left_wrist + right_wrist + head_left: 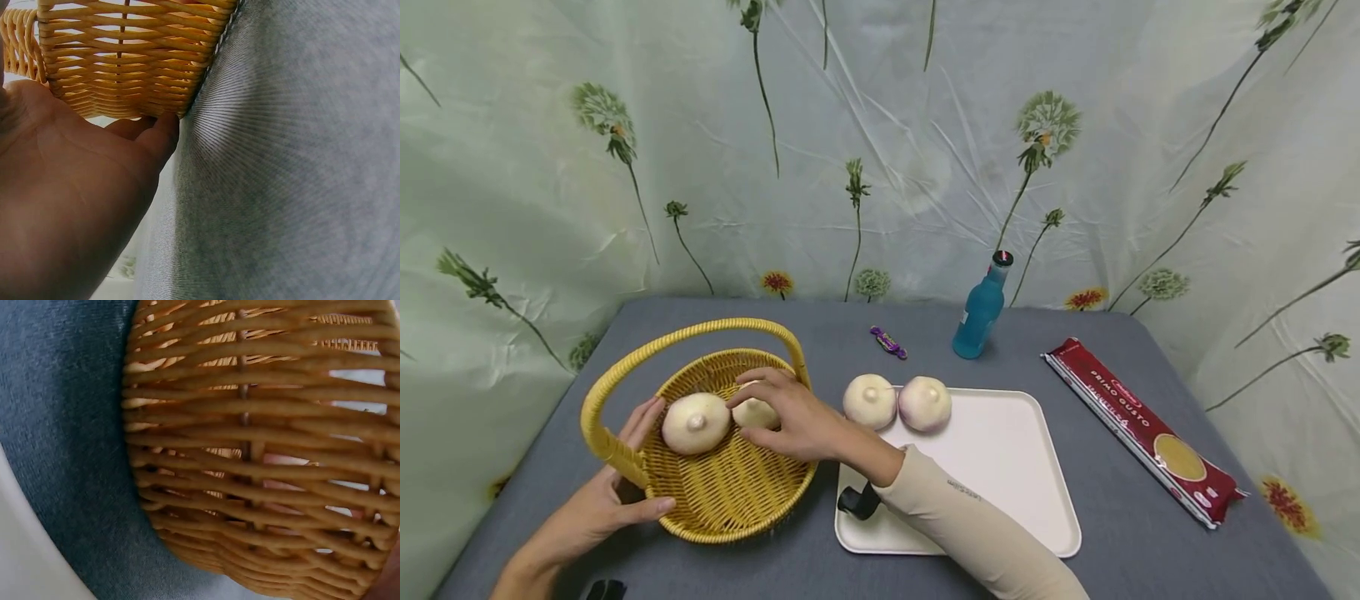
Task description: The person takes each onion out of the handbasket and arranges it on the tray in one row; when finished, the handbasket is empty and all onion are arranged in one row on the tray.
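Note:
A yellow wicker basket (737,500) with a tall arched handle stands on the left of the table. My left hand (583,508) grips its left side, thumb over the rim and the other fingers outside near the handle. Inside lies one white round bulb (696,423) with a short stub on top. My right hand (793,417) reaches over the basket's right rim, fingers and thumb curled about a second white bulb (754,412), partly hidden by the hand. The right wrist view shows mostly the woven basket wall (250,437), hiding the fingers.
A white tray (1000,467) lies right of the basket, two more bulbs (870,401) at its far left corner, and my right forearm crosses over it. Behind are a purple-wrapped candy (889,342) and a blue bottle (981,312). A red spaghetti packet (1142,429) lies far right.

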The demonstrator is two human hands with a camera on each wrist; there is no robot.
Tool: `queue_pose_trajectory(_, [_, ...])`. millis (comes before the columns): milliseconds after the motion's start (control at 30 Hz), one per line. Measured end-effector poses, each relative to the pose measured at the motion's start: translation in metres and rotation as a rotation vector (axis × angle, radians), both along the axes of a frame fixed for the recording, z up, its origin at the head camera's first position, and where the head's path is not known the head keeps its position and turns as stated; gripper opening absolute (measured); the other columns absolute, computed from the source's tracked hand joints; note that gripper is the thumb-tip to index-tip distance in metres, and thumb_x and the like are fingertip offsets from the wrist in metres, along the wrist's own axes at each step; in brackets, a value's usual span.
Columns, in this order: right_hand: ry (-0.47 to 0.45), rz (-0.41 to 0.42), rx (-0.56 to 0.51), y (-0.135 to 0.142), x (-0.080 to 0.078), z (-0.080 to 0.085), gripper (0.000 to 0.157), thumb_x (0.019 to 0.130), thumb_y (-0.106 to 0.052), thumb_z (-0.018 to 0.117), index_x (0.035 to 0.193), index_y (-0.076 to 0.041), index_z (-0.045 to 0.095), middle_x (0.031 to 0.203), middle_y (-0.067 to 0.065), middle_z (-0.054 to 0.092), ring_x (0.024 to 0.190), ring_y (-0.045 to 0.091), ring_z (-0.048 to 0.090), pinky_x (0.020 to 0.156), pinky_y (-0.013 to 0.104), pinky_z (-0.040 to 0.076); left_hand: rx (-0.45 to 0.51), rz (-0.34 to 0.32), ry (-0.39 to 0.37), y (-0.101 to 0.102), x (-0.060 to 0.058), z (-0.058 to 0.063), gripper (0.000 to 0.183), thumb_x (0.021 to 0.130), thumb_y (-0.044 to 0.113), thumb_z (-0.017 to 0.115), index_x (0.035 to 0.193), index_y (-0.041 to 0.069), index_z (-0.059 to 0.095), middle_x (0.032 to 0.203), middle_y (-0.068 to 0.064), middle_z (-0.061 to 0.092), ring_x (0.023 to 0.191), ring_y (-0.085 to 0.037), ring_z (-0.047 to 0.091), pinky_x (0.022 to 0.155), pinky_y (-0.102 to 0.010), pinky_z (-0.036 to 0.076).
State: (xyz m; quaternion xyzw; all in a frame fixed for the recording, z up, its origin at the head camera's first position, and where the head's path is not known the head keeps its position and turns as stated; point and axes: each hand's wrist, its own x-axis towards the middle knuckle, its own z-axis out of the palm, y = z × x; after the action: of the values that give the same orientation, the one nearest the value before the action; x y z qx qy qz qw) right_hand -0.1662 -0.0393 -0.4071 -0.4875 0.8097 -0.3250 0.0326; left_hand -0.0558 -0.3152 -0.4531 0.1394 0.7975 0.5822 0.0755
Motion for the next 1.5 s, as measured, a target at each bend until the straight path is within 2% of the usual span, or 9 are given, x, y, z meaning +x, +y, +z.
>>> queue_pose_trajectory(133, [0.014,-0.013,-0.001,-0.0015,0.0007,-0.0021,0.032,0.097,-0.021,0.064,0.128,-0.013,0.064,0.150,0.013,0.045,0.142,0.023,0.039,0.115,0.031,0.032,-0.012,0.003,0.016,0.0004,0.0001,0.0005,0.109,0.089,-0.008,0.066,0.162,0.029,-0.005,0.165,0.009,-0.022,0.143,0.008,-0.020,0.097,0.000,0.006])
queue_pose_trajectory(367, [0.046,-0.032,0.034,-0.0021,0.0024,-0.0036,0.033,0.097,-0.021,0.062,0.129,-0.012,0.064,0.150,0.013,0.045,0.142,0.024,0.040,0.116,0.032,0.030,-0.001,0.008,-0.014,0.0002,0.0003,0.0010,0.108,0.090,-0.006,0.066,0.162,0.031,-0.005,0.165,0.006,-0.025,0.146,-0.016,-0.032,0.095,0.001,0.005])
queue_pose_trajectory(533, [0.080,-0.044,0.063,-0.0025,0.0031,-0.0037,0.034,0.097,-0.022,0.064,0.130,-0.013,0.064,0.148,0.011,0.047,0.141,0.022,0.041,0.117,0.033,0.028,0.003,0.009,-0.016,-0.0003,0.0008,-0.0002,0.108,0.090,-0.006,0.066,0.162,0.031,-0.005,0.165,0.005,-0.025,0.146,-0.017,-0.031,0.097,0.001,0.003])
queue_pose_trajectory(700, [0.097,-0.059,0.089,-0.0031,0.0040,-0.0035,0.038,0.093,-0.022,0.070,0.130,-0.014,0.064,0.143,0.009,0.049,0.137,0.021,0.042,0.114,0.031,0.029,0.050,0.005,-0.045,0.0000,0.0011,-0.0006,0.107,0.090,-0.006,0.065,0.162,0.032,-0.005,0.164,0.004,-0.028,0.145,-0.020,-0.033,0.112,-0.024,-0.017])
queue_pose_trajectory(800, [0.101,-0.065,0.109,-0.0033,0.0040,-0.0031,0.039,0.092,-0.023,0.072,0.130,-0.016,0.064,0.142,0.008,0.050,0.135,0.021,0.042,0.111,0.028,0.032,0.063,0.003,-0.054,0.0005,0.0008,0.0000,0.108,0.091,-0.006,0.065,0.162,0.033,-0.005,0.164,0.004,-0.029,0.145,-0.022,-0.034,0.113,-0.034,-0.019])
queue_pose_trajectory(1000, [0.062,-0.083,0.167,-0.0031,0.0066,-0.0024,0.050,0.086,-0.024,0.078,0.133,-0.020,0.063,0.147,0.007,0.046,0.133,0.026,0.039,0.104,0.025,0.037,0.083,-0.001,-0.042,0.0019,0.0020,0.0016,0.109,0.089,-0.008,0.065,0.162,0.031,-0.005,0.164,0.007,-0.026,0.145,-0.009,-0.029,0.110,-0.045,-0.023])
queue_pose_trajectory(1100, [0.075,-0.071,0.206,-0.0037,0.0075,-0.0008,0.053,0.086,-0.026,0.078,0.136,-0.019,0.061,0.152,0.008,0.045,0.136,0.026,0.039,0.107,0.027,0.036,0.066,-0.004,-0.024,0.0015,0.0029,0.0020,0.109,0.089,-0.009,0.065,0.162,0.030,-0.006,0.164,0.008,-0.025,0.144,0.001,-0.024,0.114,-0.025,-0.015])
queue_pose_trajectory(1233, [0.112,-0.047,0.250,-0.0046,0.0075,-0.0004,0.055,0.087,-0.028,0.076,0.138,-0.015,0.060,0.153,0.010,0.046,0.139,0.026,0.041,0.110,0.031,0.032,0.023,-0.011,0.016,0.0004,0.0028,0.0015,0.109,0.089,-0.010,0.065,0.162,0.028,-0.005,0.165,0.007,-0.024,0.141,0.012,-0.015,0.099,-0.001,0.007])
queue_pose_trajectory(1500, [0.168,0.004,0.207,-0.0033,0.0058,-0.0022,0.054,0.082,-0.033,0.079,0.129,-0.013,0.065,0.127,-0.003,0.069,0.116,0.012,0.059,0.101,0.025,0.032,0.007,-0.004,0.024,0.0007,0.0022,0.0014,0.109,0.088,-0.009,0.066,0.163,0.029,-0.004,0.166,0.009,-0.022,0.141,0.010,-0.015,0.098,0.000,0.005])
